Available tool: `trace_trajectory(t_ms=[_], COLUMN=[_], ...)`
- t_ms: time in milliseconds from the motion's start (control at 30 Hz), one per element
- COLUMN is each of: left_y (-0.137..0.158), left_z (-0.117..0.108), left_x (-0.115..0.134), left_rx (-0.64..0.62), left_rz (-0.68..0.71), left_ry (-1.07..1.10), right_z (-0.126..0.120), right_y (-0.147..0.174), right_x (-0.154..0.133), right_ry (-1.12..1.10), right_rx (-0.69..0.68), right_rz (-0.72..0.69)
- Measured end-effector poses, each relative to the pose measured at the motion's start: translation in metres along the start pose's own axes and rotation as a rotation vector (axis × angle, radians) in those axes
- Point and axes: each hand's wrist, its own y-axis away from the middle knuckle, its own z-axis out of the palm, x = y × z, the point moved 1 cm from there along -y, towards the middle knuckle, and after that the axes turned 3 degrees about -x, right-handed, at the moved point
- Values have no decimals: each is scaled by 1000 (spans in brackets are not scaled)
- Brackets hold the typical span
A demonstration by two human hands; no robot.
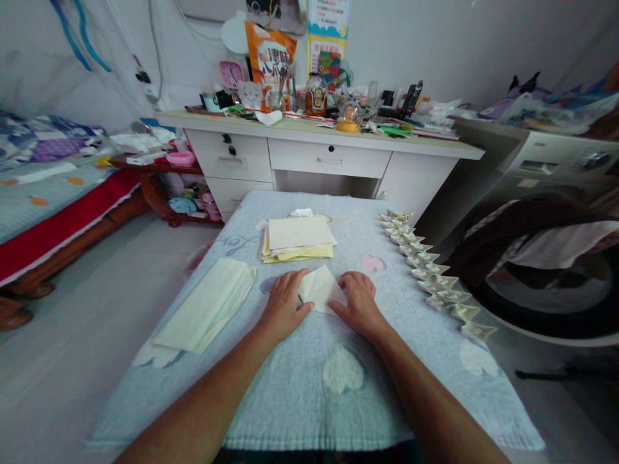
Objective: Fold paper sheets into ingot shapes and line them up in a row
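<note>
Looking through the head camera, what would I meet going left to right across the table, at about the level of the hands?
Paper stack → left hand → small paper → right hand → row of folded shapes.

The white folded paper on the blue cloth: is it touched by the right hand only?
No, the left hand and right hand both touch the white folded paper, from opposite sides.

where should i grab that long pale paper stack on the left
The long, pale, rectangular paper stack is probably best pinched at its right long edge, coming from the right: layers fan out there, and the left hand is on that side.
</note>
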Motion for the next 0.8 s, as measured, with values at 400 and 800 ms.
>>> trace_trajectory(t_ms=[400, 800], left_y=[0, -10], left_z=[4, 2], left_x=[-3, 11], left_rx=[36, -66], left_rz=[-89, -332], left_ry=[220, 1123], right_z=[3, 4], right_y=[-2, -2], right_x=[7, -7], right_ry=[-597, -1433], right_rx=[-50, -76], right_rz=[26, 165])
